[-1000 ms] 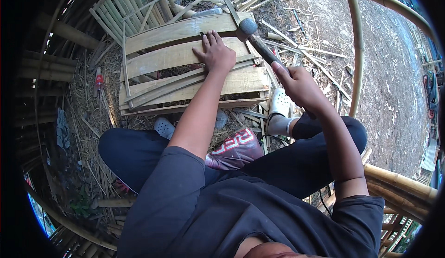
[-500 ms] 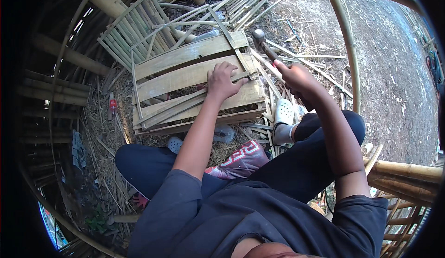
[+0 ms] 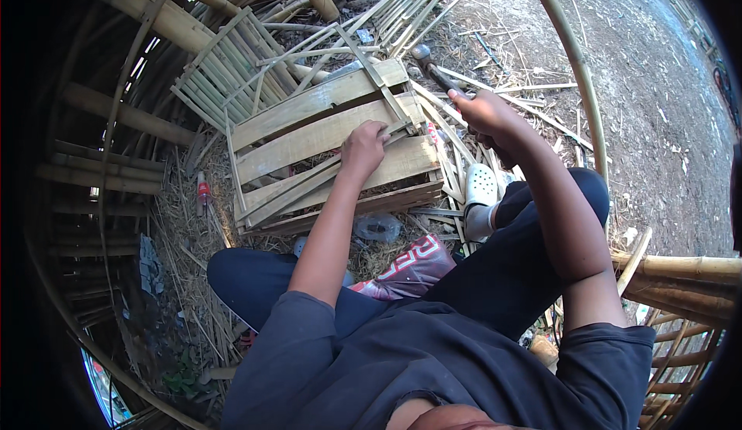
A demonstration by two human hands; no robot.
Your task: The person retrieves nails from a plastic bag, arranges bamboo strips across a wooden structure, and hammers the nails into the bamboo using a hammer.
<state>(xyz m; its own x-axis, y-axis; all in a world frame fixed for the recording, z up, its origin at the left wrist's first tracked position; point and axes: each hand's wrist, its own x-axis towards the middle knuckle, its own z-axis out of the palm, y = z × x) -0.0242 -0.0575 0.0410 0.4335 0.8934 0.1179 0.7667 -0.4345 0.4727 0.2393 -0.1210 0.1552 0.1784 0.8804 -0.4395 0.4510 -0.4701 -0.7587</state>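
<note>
A slatted wooden crate (image 3: 290, 147) lies in front of my folded legs, wide pale boards on top with gaps between them. Over those boards rest thin bamboo strips (image 3: 297, 192), running slantwise from the near left corner toward the right side. My left hand (image 3: 363, 150) is closed around the strips near their right part; its fingertips are partly hidden. To the right of the crate, my right hand (image 3: 488, 121) grips the handle of a hammer (image 3: 434, 70), its metal head raised and pointing away from me. Another flat strip (image 3: 363, 63) crosses the crate's far right corner.
A bamboo slat panel (image 3: 232, 67) leans behind the crate at left, with a bundle of bamboo sticks (image 3: 410, 13) farther back. A curved bamboo pole (image 3: 576, 59) rises at right. A plastic bottle (image 3: 203, 189) lies left; a crumpled printed bag (image 3: 410, 269) sits between my legs.
My left hand has gone from spread fingers on the boards to closed around the strips. The hammer stays in my right hand, nearly unmoved. The whole view has shifted slightly.
</note>
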